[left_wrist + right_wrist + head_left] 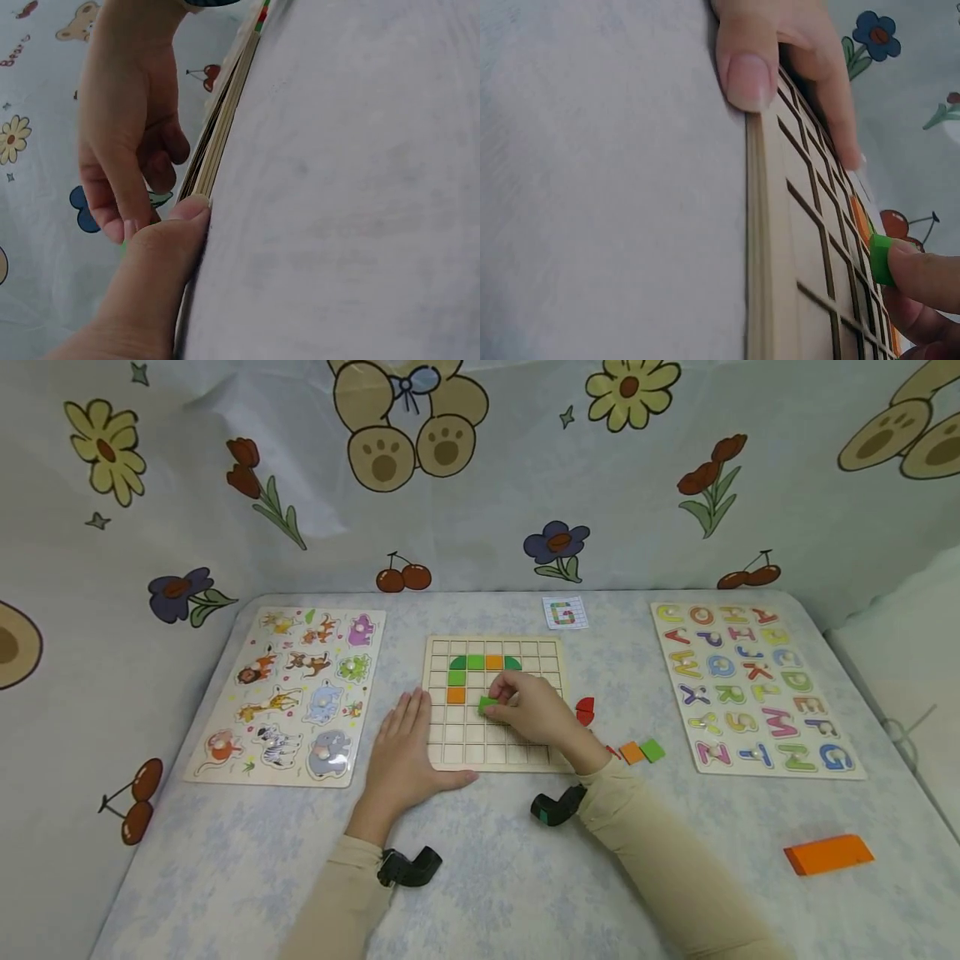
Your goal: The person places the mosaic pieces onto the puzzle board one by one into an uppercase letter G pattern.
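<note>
My right hand (536, 708) pinches a green square tile (880, 259) between thumb and fingers, close over the middle of a wooden grid board (456, 735). On the board, an orange tile (456, 695) and a green tile (457, 678) stand in a column below a dark green quarter-round piece (458, 662). Along the same top row run a green square (476, 662), an orange square (494, 662) and another dark green quarter-round (512, 663). My left hand (401, 752) lies along the board's left side with straight fingers, its thumb at the front edge.
Red quarter-round pieces (585, 710), an orange tile (632, 752) and a green tile (653, 750) lie right of the board. Behind it is a pattern card (566, 612). An animal puzzle (292, 694) sits left, a letter puzzle (750, 693) right, an orange block (829, 855) front right.
</note>
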The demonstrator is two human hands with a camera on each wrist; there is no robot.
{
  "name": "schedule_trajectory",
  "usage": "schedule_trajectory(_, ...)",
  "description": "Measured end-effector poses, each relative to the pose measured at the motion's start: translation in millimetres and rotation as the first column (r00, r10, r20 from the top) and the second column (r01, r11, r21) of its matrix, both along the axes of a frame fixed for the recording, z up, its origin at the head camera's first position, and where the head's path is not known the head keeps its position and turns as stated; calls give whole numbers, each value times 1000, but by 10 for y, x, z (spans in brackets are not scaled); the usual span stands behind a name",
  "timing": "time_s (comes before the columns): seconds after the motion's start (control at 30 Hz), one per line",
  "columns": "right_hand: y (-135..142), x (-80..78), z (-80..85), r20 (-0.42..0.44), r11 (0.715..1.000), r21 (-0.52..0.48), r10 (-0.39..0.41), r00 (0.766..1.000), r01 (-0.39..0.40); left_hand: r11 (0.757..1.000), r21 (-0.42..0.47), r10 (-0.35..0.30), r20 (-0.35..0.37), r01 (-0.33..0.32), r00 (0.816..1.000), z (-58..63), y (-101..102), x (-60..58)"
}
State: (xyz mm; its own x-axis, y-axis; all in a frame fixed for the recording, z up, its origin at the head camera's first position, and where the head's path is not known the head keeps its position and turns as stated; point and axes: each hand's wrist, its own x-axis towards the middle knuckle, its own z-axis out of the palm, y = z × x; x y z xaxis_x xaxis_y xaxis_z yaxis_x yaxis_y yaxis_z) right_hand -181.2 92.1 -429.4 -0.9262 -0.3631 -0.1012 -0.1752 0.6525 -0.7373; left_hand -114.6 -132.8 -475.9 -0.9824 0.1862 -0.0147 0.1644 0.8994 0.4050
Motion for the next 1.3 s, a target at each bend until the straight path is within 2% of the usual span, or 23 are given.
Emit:
schedule_trajectory(0.2, -319, -28, -48, -27, 999, 29, 19, 999, -18, 1000, 0, -14, 6, 14, 1000, 20, 8, -3)
schedule_trajectory(0.37, -454, -24, -53, -67, 997, 76, 39, 997, -33, 1000, -9, -18, -1, 18, 1000, 24, 9, -1)
schedule_trajectory(0.73, -464, 54, -34, -127, 978, 201, 84, 988, -57, 1000, -6, -16, -7, 16, 1000, 23, 14, 4)
schedule_trajectory(0.93, -344, 140, -6, -158, 976, 194, 127, 979, -95, 1000, -13, -14, 0, 14, 1000, 10, 12, 4)
schedule_trajectory(1.03, -207, 211, 51, -142, 983, 169, 96, 985, -71, 1000, -8, -10, 2, 10, 1000, 4, 11, 0)
schedule_trajectory(1.13, -9, 250, 110, -116, 987, 162, 20, 993, -1, 1000, 8, -7, 4, 6, 1000, 4, 11, -2)
schedule_trajectory(1.3, 428, 195, 138, -97, 974, 187, -112, 989, 128, 1000, 27, -2, 1, 2, 1000, 1, 5, 0)
